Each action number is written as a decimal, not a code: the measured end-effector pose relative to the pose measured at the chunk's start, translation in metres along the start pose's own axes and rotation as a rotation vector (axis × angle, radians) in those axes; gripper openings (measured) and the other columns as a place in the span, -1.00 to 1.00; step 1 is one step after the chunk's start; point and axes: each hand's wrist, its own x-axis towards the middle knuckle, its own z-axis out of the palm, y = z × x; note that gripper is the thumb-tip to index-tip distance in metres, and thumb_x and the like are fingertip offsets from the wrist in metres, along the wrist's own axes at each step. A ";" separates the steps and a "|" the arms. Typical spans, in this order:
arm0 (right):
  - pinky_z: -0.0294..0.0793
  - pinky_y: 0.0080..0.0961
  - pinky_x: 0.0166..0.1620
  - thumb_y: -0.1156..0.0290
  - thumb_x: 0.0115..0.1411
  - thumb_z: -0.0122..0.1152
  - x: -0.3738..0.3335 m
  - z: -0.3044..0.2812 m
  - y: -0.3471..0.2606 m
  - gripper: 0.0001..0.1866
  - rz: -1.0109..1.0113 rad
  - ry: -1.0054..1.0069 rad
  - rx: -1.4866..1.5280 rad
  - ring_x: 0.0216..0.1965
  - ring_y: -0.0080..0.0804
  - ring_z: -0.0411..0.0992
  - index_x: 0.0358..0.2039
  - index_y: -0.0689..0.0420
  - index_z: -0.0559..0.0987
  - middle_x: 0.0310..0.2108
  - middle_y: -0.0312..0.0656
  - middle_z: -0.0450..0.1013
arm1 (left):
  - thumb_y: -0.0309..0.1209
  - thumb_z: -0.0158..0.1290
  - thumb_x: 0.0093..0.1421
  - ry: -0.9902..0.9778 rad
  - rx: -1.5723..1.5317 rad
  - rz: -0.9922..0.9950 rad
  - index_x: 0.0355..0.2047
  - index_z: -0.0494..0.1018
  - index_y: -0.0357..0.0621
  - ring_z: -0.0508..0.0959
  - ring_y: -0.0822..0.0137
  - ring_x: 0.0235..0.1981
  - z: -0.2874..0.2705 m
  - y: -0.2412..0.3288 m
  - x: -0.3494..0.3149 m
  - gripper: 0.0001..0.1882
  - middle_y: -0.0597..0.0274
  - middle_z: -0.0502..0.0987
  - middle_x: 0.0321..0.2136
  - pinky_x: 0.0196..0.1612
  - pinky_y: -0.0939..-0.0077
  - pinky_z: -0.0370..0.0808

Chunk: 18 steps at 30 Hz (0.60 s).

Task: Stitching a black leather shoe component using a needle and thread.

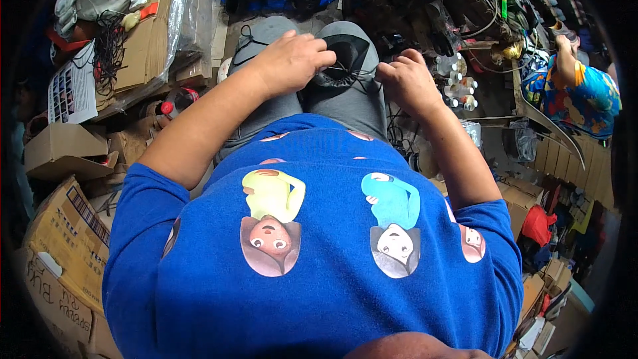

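Shoe upper (345,53): sat on R thigh (345,108), knee end; prob. lt., pliant
Hold pt.: edge looked firmest
L hand (292,60), R hand (409,80): curled; grasp couldn't be told

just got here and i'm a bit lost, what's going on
A person in a blue shirt is handling a dark open item, perhaps a shoe, over the right leg of gray trousers. The left hand is at its left side, the right hand at its right, near thin dark laces. What each pinches is unclear.
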 end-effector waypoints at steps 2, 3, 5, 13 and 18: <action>0.25 -0.28 -0.07 0.41 0.01 0.05 0.002 -0.011 -0.002 -0.98 0.030 -0.063 -0.043 -0.37 -0.33 0.43 -0.53 0.00 0.44 -0.59 -0.31 0.43 | -0.43 -0.09 0.10 -0.073 -0.029 -0.035 -0.36 0.41 -0.03 0.49 0.17 -0.29 0.003 0.000 0.006 -0.89 0.21 0.49 -0.48 -0.17 0.23 0.32; 0.24 -0.25 -0.06 0.43 0.01 0.04 0.004 -0.012 -0.002 -0.97 0.037 -0.070 -0.049 -0.36 -0.34 0.44 -0.52 -0.02 0.45 -0.58 -0.33 0.44 | -0.43 -0.05 0.10 -0.147 -0.059 -0.065 -0.35 0.41 -0.06 0.48 0.15 -0.30 0.004 0.001 0.010 -0.90 0.19 0.48 -0.48 -0.16 0.24 0.31; 0.23 -0.26 -0.06 0.43 0.00 0.04 0.009 -0.014 -0.004 -0.97 0.033 -0.055 -0.036 -0.35 -0.34 0.44 -0.51 -0.02 0.45 -0.57 -0.32 0.45 | -0.44 -0.05 0.10 -0.199 -0.078 -0.093 -0.36 0.41 -0.07 0.49 0.14 -0.30 0.006 0.007 0.020 -0.90 0.17 0.49 -0.48 -0.16 0.24 0.32; 0.24 -0.31 -0.11 0.44 -0.01 0.03 0.019 -0.007 -0.011 -0.93 -0.010 -0.084 0.015 -0.38 -0.30 0.44 -0.45 -0.01 0.44 -0.58 -0.28 0.45 | -0.46 -0.11 0.08 -0.338 -0.100 -0.125 -0.36 0.41 -0.08 0.50 0.12 -0.31 0.004 0.005 0.022 -0.88 0.15 0.50 -0.48 -0.19 0.25 0.33; 0.29 -0.34 -0.09 0.44 -0.01 0.10 -0.034 0.013 0.043 -0.89 0.185 -0.017 -0.024 -0.33 -0.25 0.46 -0.40 0.01 0.47 -0.56 -0.18 0.46 | -0.53 -0.07 0.03 -0.163 0.023 -0.193 -0.32 0.42 -0.12 0.50 0.18 -0.33 -0.020 -0.044 -0.050 -0.83 0.16 0.50 -0.44 -0.18 0.32 0.35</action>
